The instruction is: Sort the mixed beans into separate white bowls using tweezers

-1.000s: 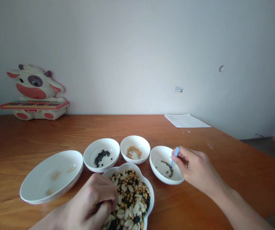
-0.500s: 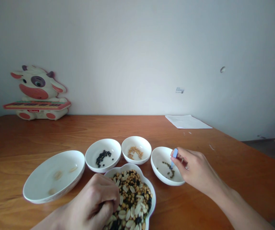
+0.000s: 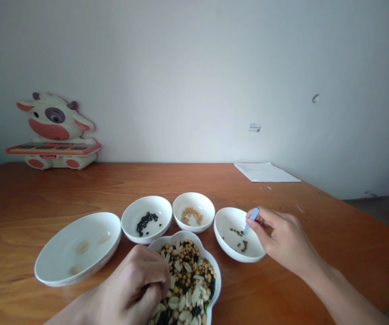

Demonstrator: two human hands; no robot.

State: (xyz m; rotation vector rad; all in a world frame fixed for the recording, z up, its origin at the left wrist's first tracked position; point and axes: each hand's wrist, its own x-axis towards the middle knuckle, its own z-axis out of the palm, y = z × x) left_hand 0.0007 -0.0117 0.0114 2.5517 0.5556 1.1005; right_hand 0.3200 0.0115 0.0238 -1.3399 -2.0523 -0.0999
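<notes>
My right hand (image 3: pixel 277 237) pinches light blue tweezers (image 3: pixel 251 220). Their tip reaches down into the right white bowl (image 3: pixel 228 248), among small green beans (image 3: pixel 244 247). A small dark spot shows at the tip; I cannot tell whether it is a bean. My left hand (image 3: pixel 140 284) is closed over the left side of a flower-shaped white bowl (image 3: pixel 217 275), its fingers curled; anything inside them is hidden. Peanuts, yellow beans, black beans and green beans lie mixed in that bowl.
Behind the flower-shaped bowl stand a bowl of black beans (image 3: pixel 131 214) and a bowl of yellow beans (image 3: pixel 194 198). At left, a larger oval bowl (image 3: pixel 53 253) holds a few pale peanuts. A toy cow keyboard (image 3: pixel 55 135) and paper sheets (image 3: pixel 265 172) lie by the wall.
My right hand has shifted slightly right, and the tweezers lean more to the right, their tip a little higher among the green beans. My left hand stays in place.
</notes>
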